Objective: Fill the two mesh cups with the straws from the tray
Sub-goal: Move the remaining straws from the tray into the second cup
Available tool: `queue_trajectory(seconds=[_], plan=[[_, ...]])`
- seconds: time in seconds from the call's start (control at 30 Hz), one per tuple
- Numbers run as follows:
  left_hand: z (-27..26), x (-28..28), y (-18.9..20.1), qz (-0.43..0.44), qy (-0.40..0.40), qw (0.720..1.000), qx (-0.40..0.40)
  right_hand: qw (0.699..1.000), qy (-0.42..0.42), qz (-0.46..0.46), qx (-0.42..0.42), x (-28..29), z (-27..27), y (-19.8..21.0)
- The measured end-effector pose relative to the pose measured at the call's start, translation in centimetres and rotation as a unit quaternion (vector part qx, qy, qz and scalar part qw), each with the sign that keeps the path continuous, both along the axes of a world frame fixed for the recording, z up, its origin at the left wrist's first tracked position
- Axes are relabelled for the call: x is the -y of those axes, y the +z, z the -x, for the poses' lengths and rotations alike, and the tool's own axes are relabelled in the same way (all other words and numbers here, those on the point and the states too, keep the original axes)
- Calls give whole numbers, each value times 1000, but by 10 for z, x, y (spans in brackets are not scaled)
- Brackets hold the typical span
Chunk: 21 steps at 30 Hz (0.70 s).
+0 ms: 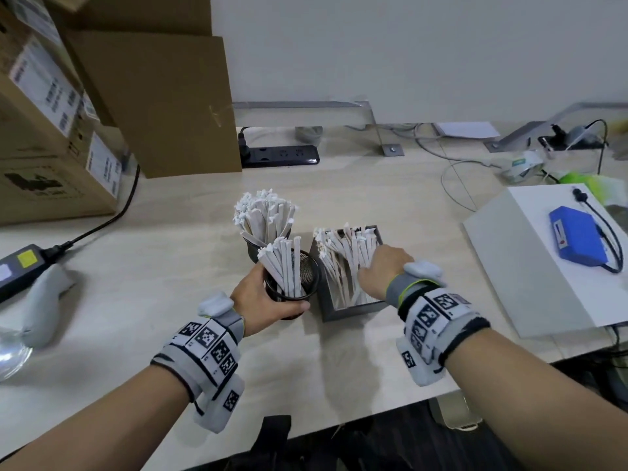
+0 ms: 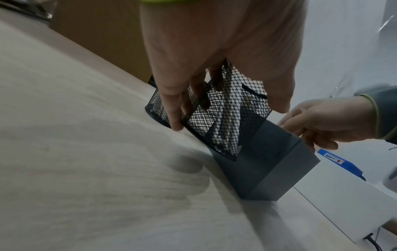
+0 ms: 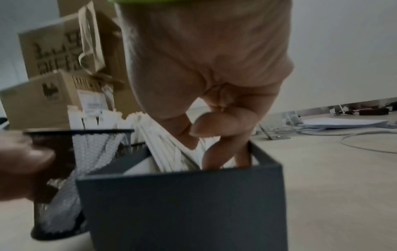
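Note:
Two black mesh cups stand mid-table. The far cup (image 1: 253, 249) is packed with white paper-wrapped straws (image 1: 265, 215). My left hand (image 1: 272, 300) grips the near cup (image 1: 307, 277), fingers and thumb curled round its wall (image 2: 225, 115); several straws (image 1: 283, 266) lean in it. Right beside it is the dark grey tray (image 1: 343, 312), a deep square box (image 3: 182, 203) holding more straws (image 1: 343, 253). My right hand (image 1: 380, 266) reaches down into it, its fingers (image 3: 214, 152) curled among the straws (image 3: 167, 149) and its thumb pressed against some of them.
Cardboard boxes (image 1: 51, 130) crowd the back left, with a power strip (image 1: 282, 154) behind the cups. A black power adapter (image 1: 20, 266) and its cable lie at the left. A white box (image 1: 530, 266) carrying a blue pack (image 1: 574, 236) stands at the right.

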<state>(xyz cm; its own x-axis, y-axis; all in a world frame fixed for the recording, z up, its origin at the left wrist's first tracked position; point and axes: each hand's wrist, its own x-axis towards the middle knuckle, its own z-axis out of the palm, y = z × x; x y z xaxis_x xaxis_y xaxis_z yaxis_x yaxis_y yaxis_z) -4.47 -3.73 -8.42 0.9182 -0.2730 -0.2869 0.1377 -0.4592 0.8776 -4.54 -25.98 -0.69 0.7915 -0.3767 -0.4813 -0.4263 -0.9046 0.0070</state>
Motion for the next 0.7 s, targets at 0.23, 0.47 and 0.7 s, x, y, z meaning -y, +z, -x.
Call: queue_trajectory(seconds=[0.23,0.47,0.7], plan=[[7,4,-5,-5,-13,1000,6,1000,-9,-19,13,-11,-15,-44],[8,0,-7,-5,-11,1000,-1,993,-35,-81,77,-6,-12,-54],[6,0,-7,-11,-2,1000,0,973,-64,-150,164,11,-5,-26]])
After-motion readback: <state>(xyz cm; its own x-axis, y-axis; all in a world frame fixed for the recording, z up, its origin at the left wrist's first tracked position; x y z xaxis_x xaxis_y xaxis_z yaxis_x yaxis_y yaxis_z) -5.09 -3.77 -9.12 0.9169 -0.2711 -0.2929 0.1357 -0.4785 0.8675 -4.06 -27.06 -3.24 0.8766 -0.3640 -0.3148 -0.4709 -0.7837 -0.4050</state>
